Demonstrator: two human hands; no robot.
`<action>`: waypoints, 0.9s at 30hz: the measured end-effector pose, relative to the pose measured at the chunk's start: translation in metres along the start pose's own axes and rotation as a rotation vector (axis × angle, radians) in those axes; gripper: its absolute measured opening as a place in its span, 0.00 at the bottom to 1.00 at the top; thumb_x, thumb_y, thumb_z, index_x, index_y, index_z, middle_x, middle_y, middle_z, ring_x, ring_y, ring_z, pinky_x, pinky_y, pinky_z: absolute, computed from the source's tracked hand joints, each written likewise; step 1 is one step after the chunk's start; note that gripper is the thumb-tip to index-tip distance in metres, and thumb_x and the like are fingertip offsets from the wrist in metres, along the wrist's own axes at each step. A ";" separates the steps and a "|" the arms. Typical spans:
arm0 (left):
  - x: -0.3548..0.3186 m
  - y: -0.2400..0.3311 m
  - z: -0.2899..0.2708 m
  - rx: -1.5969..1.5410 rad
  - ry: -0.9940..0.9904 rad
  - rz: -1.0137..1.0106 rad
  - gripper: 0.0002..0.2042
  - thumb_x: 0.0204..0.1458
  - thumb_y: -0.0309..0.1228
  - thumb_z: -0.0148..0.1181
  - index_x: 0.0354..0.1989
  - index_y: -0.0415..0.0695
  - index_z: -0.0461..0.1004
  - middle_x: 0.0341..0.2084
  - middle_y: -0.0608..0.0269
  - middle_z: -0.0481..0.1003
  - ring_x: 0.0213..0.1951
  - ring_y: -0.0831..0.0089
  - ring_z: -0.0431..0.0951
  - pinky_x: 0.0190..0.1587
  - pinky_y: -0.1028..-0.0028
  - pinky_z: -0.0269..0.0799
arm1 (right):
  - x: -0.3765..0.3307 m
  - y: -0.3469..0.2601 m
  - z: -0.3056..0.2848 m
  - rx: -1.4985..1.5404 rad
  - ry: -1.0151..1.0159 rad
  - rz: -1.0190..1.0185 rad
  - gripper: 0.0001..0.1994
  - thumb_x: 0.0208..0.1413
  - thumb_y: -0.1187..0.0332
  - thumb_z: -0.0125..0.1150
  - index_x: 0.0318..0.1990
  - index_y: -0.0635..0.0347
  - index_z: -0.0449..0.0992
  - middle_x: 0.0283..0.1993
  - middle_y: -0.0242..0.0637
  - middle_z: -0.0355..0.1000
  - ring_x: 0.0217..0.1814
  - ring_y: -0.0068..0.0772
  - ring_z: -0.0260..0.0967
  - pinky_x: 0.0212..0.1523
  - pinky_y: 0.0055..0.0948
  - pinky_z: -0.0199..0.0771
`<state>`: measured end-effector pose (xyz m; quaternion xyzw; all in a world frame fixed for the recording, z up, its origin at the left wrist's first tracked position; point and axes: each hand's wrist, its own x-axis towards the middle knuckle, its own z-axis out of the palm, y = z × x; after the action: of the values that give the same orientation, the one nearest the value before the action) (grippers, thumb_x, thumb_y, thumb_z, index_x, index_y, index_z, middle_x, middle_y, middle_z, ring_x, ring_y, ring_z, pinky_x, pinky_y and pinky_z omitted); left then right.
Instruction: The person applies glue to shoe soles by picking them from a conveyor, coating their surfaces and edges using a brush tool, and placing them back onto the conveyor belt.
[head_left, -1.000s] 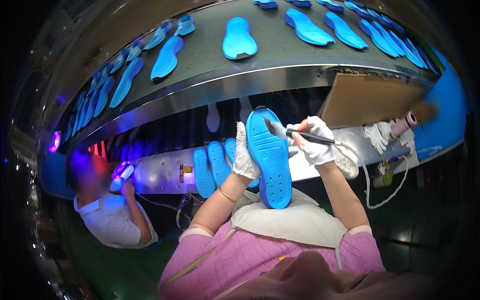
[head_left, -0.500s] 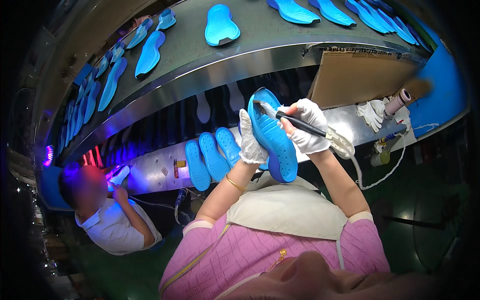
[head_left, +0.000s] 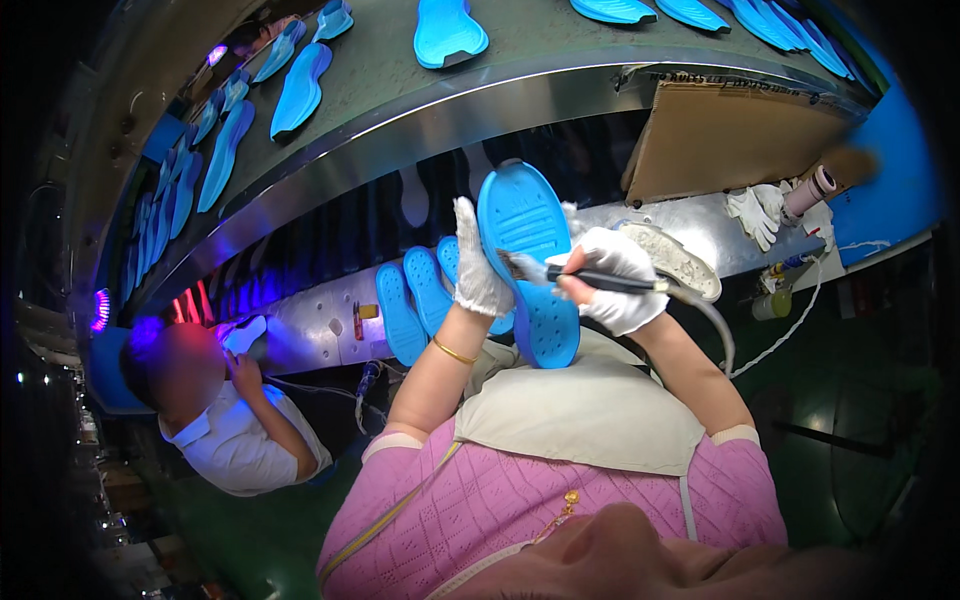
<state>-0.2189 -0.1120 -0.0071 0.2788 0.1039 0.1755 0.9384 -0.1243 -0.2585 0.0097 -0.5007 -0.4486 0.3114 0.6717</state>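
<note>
My left hand [head_left: 482, 275], in a whitish glove, grips a blue shoe sole [head_left: 522, 205] along its left edge, its dark-tipped end pointing away from me. The sole is held up off the bench, its hollow, hole-dotted inside towards me. In my right hand [head_left: 618, 280], whose glove leaves some fingertips bare, is a brush [head_left: 598, 279] with a black handle and a pale hose at its rear. Its bristles lie over the sole's middle, near the left edge; whether they touch is hard to tell. Several blue soles [head_left: 400, 318] stand in a row left of my left hand.
A metal bench [head_left: 325, 330] runs across, with a whitish oval tray [head_left: 672, 260], white gloves [head_left: 755, 218], a pink roll [head_left: 808, 192] and a cardboard sheet [head_left: 740, 140]. Beyond, a dark conveyor belt [head_left: 375, 90] carries blue soles. A co-worker [head_left: 240, 430] sits at left holding a sole.
The brush has moved from the sole's far end towards me, to its middle. The held sole has turned a little more upright and shifted slightly left. The whole view has shifted somewhat.
</note>
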 end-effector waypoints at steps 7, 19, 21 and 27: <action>-0.029 -0.036 -0.033 0.237 0.032 -0.246 0.48 0.44 0.74 0.37 0.63 0.44 0.56 0.54 0.53 0.67 0.54 0.61 0.71 0.57 0.62 0.69 | -0.018 0.008 -0.010 -0.192 0.050 -0.051 0.05 0.49 0.78 0.64 0.33 0.62 0.73 0.33 0.38 0.73 0.33 0.26 0.74 0.37 0.23 0.74; 0.014 -0.005 -0.007 -0.310 -0.155 0.083 0.58 0.29 0.79 0.45 0.57 0.36 0.59 0.46 0.49 0.71 0.44 0.58 0.74 0.56 0.56 0.68 | 0.000 -0.013 0.001 -0.112 -0.017 -0.011 0.07 0.43 0.79 0.68 0.32 0.61 0.78 0.34 0.39 0.77 0.33 0.26 0.75 0.37 0.25 0.75; 0.016 0.000 0.000 -0.263 -0.135 0.181 0.58 0.27 0.79 0.46 0.57 0.34 0.60 0.46 0.49 0.71 0.44 0.58 0.74 0.58 0.56 0.65 | 0.002 -0.011 0.001 0.018 0.120 0.024 0.08 0.44 0.80 0.68 0.33 0.62 0.78 0.36 0.40 0.78 0.35 0.23 0.75 0.37 0.25 0.75; 0.035 0.014 -0.015 -0.368 -0.409 0.297 0.63 0.24 0.81 0.42 0.59 0.32 0.59 0.53 0.49 0.69 0.50 0.53 0.72 0.60 0.55 0.63 | 0.003 -0.003 0.001 0.052 0.011 0.112 0.05 0.48 0.78 0.65 0.32 0.62 0.75 0.35 0.37 0.76 0.32 0.25 0.74 0.35 0.23 0.75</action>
<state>-0.1948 -0.0801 -0.0154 0.1460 -0.1623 0.2668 0.9387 -0.1238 -0.2564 0.0138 -0.5092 -0.4080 0.3574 0.6682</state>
